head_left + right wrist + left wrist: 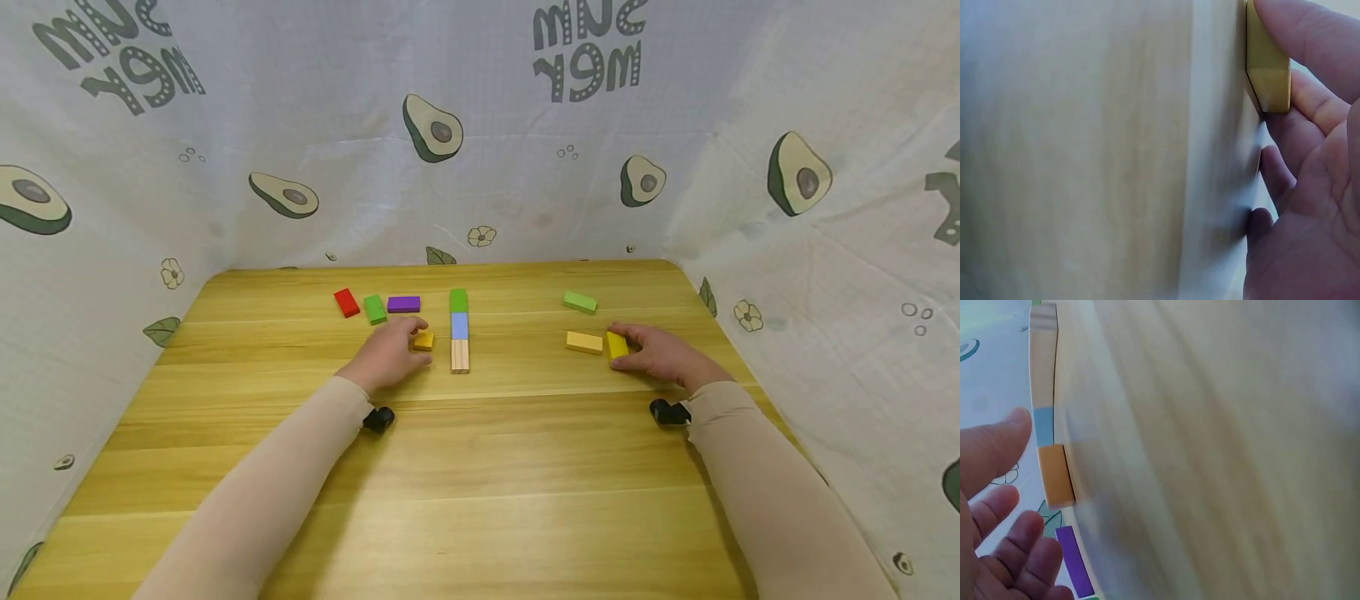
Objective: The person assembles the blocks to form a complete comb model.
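**Right hand (660, 354) pinches yellow block (618, 344)**

The left hand (388, 353), fingers loose and gripping nothing, is just beside the orange block (424, 342); a purple block (403, 304) lies at that block's 11 o'clock. At the yellow block's 9 o'clock sits a tan block (584, 342).

A yellow rectangular block (617, 346) is pinched at right; an orange-yellow block (424, 342) lies loose further left.
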Demonstrator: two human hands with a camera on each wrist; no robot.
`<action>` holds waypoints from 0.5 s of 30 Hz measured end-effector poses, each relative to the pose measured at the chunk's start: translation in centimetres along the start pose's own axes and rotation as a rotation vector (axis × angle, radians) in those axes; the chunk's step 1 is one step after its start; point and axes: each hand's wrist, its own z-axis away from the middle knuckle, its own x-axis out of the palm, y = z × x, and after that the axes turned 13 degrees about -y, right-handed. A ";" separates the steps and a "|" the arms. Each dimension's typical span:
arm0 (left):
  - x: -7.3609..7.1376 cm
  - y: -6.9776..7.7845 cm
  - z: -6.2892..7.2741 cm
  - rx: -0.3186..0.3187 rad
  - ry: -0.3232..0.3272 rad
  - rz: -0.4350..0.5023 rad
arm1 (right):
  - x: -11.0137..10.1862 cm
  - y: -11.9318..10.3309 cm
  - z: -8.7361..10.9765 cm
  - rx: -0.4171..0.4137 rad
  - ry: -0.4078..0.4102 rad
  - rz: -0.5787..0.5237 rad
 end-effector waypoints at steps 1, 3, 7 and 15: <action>0.0 -0.2 0.0 -0.007 0.004 -0.004 | 0.0 0.0 0.0 0.001 0.000 0.002; -0.1 -0.4 0.0 -0.022 0.005 -0.013 | 0.0 0.0 0.0 0.003 0.000 0.002; -0.3 -0.8 -0.2 -0.041 -0.004 -0.038 | 0.0 0.0 0.1 0.003 -0.002 -0.004; -0.4 -1.3 -0.7 -0.081 -0.031 -0.049 | 0.0 0.1 0.1 0.005 0.002 -0.004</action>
